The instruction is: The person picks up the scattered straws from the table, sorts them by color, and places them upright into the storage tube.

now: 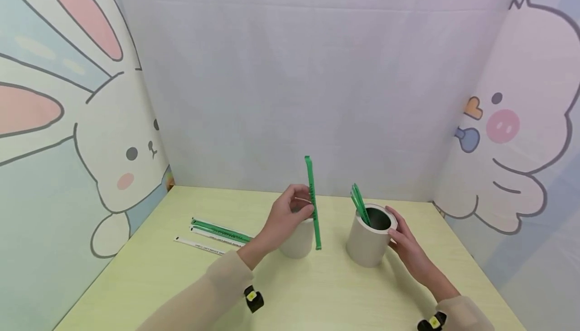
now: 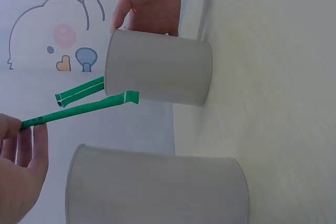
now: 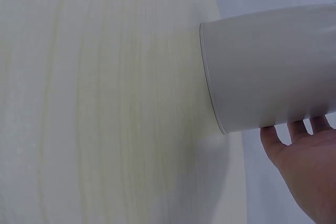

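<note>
My left hand (image 1: 288, 214) pinches a slim green stick packet (image 1: 316, 227) between thumb and fingertips. It stands nearly upright in the head view, in front of the left grey-white cup (image 1: 296, 244), whose rim the hand partly hides. In the left wrist view the far end of the packet (image 2: 84, 109) overlaps the gap beside the right cup (image 2: 157, 66). My right hand (image 1: 410, 251) holds that right cup (image 1: 366, 248) at its rim and side, thumb in front and fingers behind. A few green packets (image 1: 358, 201) lean out of this cup's left side.
Left of the cups, several slim green (image 1: 222, 231) and white packets (image 1: 199, 245) lie on the pale wooden table (image 1: 326, 301), their right ends behind my left arm. A plain light cloth (image 1: 272, 94) hangs at the back, with cartoon-printed panels on both sides.
</note>
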A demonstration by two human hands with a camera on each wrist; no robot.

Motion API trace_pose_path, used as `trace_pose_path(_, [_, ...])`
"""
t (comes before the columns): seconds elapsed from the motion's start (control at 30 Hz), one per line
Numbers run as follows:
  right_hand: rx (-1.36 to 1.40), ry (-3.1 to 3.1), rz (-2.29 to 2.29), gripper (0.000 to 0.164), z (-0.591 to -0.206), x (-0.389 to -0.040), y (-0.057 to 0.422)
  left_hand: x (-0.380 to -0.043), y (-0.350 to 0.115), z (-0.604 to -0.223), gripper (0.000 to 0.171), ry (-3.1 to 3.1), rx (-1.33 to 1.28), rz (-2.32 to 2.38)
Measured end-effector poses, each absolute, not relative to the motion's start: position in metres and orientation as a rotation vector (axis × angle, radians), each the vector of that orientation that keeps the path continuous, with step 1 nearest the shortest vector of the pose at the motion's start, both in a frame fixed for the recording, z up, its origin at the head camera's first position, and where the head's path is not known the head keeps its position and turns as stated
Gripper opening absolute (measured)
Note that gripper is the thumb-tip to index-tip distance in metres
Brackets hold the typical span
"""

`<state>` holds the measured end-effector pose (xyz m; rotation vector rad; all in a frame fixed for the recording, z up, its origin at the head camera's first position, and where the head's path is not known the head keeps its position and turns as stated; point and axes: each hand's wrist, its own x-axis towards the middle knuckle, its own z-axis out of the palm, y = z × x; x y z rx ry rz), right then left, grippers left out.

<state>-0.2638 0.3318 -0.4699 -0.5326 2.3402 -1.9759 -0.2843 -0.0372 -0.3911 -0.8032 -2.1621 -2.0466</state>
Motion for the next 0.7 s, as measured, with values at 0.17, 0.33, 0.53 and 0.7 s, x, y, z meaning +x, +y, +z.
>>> trace_pose_path(0.17, [-0.527,2.318,-1.987,0.060,-0.471,-0.263,0.333,-0.295,-0.004,-0.380,0.034,-2.030,-0.756,-2.085])
trace_pose_path(0.33, [-0.530,2.303,-1.998,0.060,-0.472,-0.263,0.333,-0.298,0.027,-0.371,0.034,-1.882,-0.707,-2.180])
trace_pose_path(0.53, [-0.542,2.285,-2.015,0.060,-0.472,-0.263,0.333,-0.299,0.058,-0.367,0.031,-1.865,-0.642,-2.170])
trace_pose_path(0.7, [-0.532,2.311,-1.985,0.060,-0.472,-0.264,0.334,-0.306,0.072,-0.371,0.029,-1.864,-0.552,-2.097])
